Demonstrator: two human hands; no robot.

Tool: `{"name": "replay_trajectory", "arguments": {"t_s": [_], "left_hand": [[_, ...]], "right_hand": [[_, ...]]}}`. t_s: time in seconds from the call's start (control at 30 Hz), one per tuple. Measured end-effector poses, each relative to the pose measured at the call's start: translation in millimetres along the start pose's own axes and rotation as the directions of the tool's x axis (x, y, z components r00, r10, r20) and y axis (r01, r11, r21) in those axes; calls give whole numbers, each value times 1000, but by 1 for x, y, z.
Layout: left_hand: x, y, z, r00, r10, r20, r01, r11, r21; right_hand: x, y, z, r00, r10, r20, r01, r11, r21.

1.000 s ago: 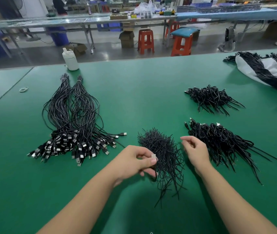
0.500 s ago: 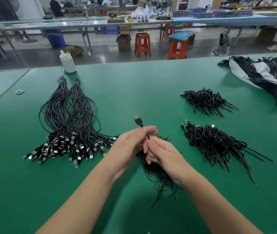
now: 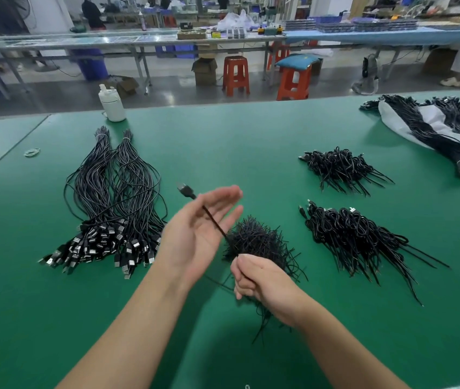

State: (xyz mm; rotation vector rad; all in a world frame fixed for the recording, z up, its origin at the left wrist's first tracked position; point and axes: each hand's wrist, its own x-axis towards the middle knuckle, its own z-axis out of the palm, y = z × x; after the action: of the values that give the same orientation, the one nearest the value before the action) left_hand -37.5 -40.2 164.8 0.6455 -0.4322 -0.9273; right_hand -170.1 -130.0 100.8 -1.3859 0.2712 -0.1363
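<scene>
Thin black cable (image 3: 214, 223), matte, with a USB plug on its upper-left tip, slants across frame centre. Right hand (image 3: 262, 279) curls round its lower end. Left hand (image 3: 198, 234) is spread open-palmed behind it, gripping nothing. A pile of black ties (image 3: 259, 240) lies beneath on the green bench (image 3: 251, 150).

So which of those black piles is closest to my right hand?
The spiky heap of short black ties in the middle, just beyond the right hand; the two coiled-cable piles lie farther right, the long USB bundles left.
</scene>
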Motion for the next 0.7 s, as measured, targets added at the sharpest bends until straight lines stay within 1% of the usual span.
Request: {"name": "replay_trajectory", "arguments": {"t_s": [0.03, 0.07, 0.1, 0.13, 0.17, 0.2, 0.23, 0.27, 0.3, 0.33, 0.37, 0.4, 0.43, 0.5, 0.53, 0.6, 0.67, 0.7], "left_hand": [[-1, 6, -2, 998, -38, 41, 41, 997, -65], [-5, 13, -3, 988, -121, 99, 126, 991, -53], [-9, 18, -4, 957, -237, 168, 238, 971, 12], [-15, 21, -7, 900, -368, 231, 344, 928, 141], [-20, 22, -11, 828, -494, 267, 405, 855, 324], [-24, 21, -16, 760, -602, 244, 422, 743, 520], [-27, 18, -21, 712, -685, 158, 424, 598, 680], [-30, 13, -27, 690, -723, 33, 433, 449, 782], [-32, 6, -31, 695, -713, -93, 443, 322, 837], [-34, -1, -36, 726, -661, -188, 437, 234, 868], [-35, -8, -39, 778, -579, -243, 428, 205, 880], [-35, -14, -40, 840, -478, -256, 412, 256, 875], [-35, -20, -41, 889, -388, -242, 389, 365, 846], [-34, -29, -39, 947, -248, -206, 320, 635, 704], [-33, -33, -37, 956, -188, -223, 288, 739, 610], [-29, -39, -35, 949, -99, -299, 225, 877, 425], [-22, -40, -29, 936, -100, -337, 167, 970, 176], [-19, -36, -27, 936, -116, -332, 138, 990, 42]], "right_hand": [[0, 5, 1, 1000, 17, -15, -16, 998, 69], [0, 8, 0, 999, 31, -23, -27, 987, 159], [1, 8, -1, 999, 39, -16, -34, 972, 234], [2, 8, -3, 999, 46, 1, -45, 963, 267], [4, 7, -6, 998, 55, 20, -58, 964, 259], [5, 4, -8, 997, 62, 37, -69, 969, 236], [6, 2, -11, 996, 74, 41, -82, 971, 227], [7, 0, -14, 995, 95, 26, -99, 967, 236], [8, -1, -16, 994, 113, 5, -110, 961, 253], [8, -1, -18, 993, 118, -8, -111, 957, 268], [8, -1, -19, 993, 116, -10, -109, 956, 274], [8, 0, -18, 994, 112, 0, -108, 956, 272], [8, 2, -16, 994, 104, 20, -106, 957, 270], [8, 6, -8, 995, 88, 56, -100, 954, 284], [9, 9, -4, 994, 83, 70, -100, 952, 288], [10, 16, 4, 993, 81, 89, -100, 969, 228], [10, 23, 11, 992, 81, 100, -95, 986, 139], [10, 27, 13, 992, 83, 98, -95, 988, 126]]}}
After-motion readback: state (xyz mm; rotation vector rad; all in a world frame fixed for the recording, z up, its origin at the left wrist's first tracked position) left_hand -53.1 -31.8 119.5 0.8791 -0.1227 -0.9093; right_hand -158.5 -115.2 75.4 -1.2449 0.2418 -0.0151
